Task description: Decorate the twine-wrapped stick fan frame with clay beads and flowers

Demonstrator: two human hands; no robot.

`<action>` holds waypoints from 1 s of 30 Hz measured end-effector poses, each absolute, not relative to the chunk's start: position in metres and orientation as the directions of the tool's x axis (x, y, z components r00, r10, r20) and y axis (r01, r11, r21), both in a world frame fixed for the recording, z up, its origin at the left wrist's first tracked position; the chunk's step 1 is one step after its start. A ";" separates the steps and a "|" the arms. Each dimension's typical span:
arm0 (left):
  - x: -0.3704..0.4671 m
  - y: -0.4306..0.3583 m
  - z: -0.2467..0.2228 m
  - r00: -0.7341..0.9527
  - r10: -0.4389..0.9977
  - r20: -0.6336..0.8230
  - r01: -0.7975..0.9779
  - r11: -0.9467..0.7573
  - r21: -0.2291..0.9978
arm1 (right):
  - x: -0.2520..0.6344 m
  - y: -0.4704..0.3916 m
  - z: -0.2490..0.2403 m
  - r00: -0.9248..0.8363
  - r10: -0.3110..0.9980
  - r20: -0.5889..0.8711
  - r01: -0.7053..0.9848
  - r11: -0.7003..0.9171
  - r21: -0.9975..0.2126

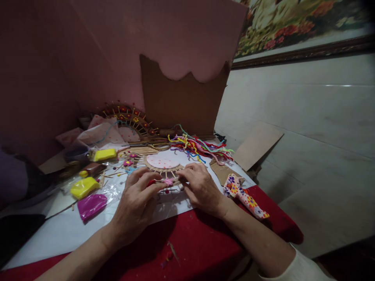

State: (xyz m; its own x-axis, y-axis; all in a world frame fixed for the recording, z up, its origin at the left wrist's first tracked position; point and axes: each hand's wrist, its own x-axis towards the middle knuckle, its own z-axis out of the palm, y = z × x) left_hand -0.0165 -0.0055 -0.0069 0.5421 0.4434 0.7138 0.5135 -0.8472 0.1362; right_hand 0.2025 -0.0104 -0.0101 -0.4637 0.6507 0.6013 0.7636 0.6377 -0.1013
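A fan-shaped craft piece lies between my hands, with a half-round of pale pink dotted fabric (pixel 162 160) in a cardboard rim. Short wooden sticks run from that rim to an outer cardboard band, which carries a pink flower (pixel 168 182). My left hand (pixel 140 197) is closed on the band left of the flower, near a bit of red. On the other side, the fingers of my right hand (pixel 202 188) pinch the band, their tips partly hidden. Small dark red and other balls tip the sticks below the band.
Yellow clay packets (pixel 84 188) and a purple packet (pixel 92 207) lie left. Behind are colourful yarn strands (pixel 196 146), scissors (pixel 159 145) and a finished-looking decorated fan (pixel 125 113). A flower-patterned cloth item (pixel 246 197) is right, on the red cloth (pixel 187 242). Cut cardboard (pixel 181 97) stands behind.
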 end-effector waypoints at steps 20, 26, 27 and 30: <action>-0.030 0.006 -0.006 0.170 0.567 0.806 0.669 -0.667 0.328 | 0.204 -0.014 -0.012 -0.544 0.717 0.436 0.782 0.621 -0.046; -0.040 0.012 0.002 -0.146 0.659 0.738 0.656 -0.494 0.571 | 0.198 -0.026 0.004 -0.444 0.712 0.544 0.762 0.619 -0.188; -0.043 0.014 0.004 -0.179 0.655 0.734 0.636 -0.492 0.594 | 0.196 -0.029 0.009 -0.415 0.706 0.574 0.754 0.620 -0.217; -0.051 0.020 0.009 -0.277 0.612 0.741 0.599 -0.493 0.631 | 0.193 -0.031 0.023 -0.345 0.690 0.636 0.743 0.615 -0.263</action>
State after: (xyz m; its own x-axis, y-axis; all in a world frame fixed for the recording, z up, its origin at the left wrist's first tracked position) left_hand -0.0511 0.0204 0.0085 -0.2769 0.6116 0.7411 0.5992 -0.4930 0.6308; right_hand 0.1929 -0.0308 0.0225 -0.3454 0.6896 0.6365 0.7434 0.6150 -0.2629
